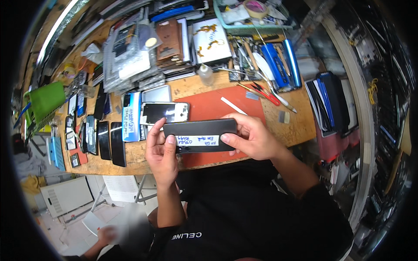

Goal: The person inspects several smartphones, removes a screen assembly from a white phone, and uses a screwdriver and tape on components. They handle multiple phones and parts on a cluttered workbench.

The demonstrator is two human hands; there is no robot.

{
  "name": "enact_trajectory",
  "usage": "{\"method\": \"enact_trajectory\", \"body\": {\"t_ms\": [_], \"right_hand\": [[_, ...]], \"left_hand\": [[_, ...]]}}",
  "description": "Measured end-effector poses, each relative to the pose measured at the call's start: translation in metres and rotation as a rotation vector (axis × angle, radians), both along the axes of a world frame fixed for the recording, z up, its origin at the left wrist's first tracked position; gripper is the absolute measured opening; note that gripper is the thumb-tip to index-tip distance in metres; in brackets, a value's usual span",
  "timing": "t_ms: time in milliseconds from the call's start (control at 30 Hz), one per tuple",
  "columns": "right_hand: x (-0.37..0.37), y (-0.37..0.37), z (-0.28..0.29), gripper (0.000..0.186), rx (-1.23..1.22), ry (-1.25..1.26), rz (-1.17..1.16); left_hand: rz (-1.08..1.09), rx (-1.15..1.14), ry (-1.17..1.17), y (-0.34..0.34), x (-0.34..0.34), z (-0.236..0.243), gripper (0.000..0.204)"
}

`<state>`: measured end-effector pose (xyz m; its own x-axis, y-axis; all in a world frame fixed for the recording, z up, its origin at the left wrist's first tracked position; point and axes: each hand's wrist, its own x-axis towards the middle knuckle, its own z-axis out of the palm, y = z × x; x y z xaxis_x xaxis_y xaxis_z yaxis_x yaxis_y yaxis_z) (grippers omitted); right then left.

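Observation:
A black smartphone (200, 129) is held sideways between my two hands, above the near edge of the bench. A white handwritten label (201, 142) is stuck across its back, and camera lenses show at its lower left corner. My left hand (162, 152) grips the left end, thumb on the back. My right hand (252, 137) holds the right end, its thumb over the label's edge. Just beyond, an opened phone with a white frame (166, 113) lies next to an orange-red mat (198, 98). A white strip (234, 105) rests on the mat.
Several dark phones (117, 143) lie at left beside a blue phone box (131, 116). Stacked trays (130, 61), a clear bottle (205, 75) and a green basket (230, 28) stand at the back. Red-handled pliers (271, 96) lie right. Another person's hand (106, 235) shows lower left.

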<state>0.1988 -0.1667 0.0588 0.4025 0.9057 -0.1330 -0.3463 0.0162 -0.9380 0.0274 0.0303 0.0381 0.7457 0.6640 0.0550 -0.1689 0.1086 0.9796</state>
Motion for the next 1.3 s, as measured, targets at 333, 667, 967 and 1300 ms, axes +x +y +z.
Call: {"method": "enact_trajectory", "body": {"t_ms": [333,667,967,1300], "right_hand": [[-0.003,-0.017,-0.037,0.023,-0.111,-0.785,-0.165],[-0.020,-0.044,-0.048,0.088,-0.247,-1.077,-0.179],[-0.008,-0.030,-0.038,0.037,-0.183,-0.954,-0.162],[-0.010,-0.024,-0.042,0.032,-0.206,-1.039,-0.249]], "left_hand": [[-0.079,0.310,0.167,-0.003,-0.011,-0.020,0.017],[-0.225,0.951,0.257,-0.012,-0.034,-0.038,0.024],[0.124,0.691,0.191,-0.012,-0.021,-0.026,0.014],[0.026,0.497,0.524,0.004,-0.015,-0.021,0.014]]}}
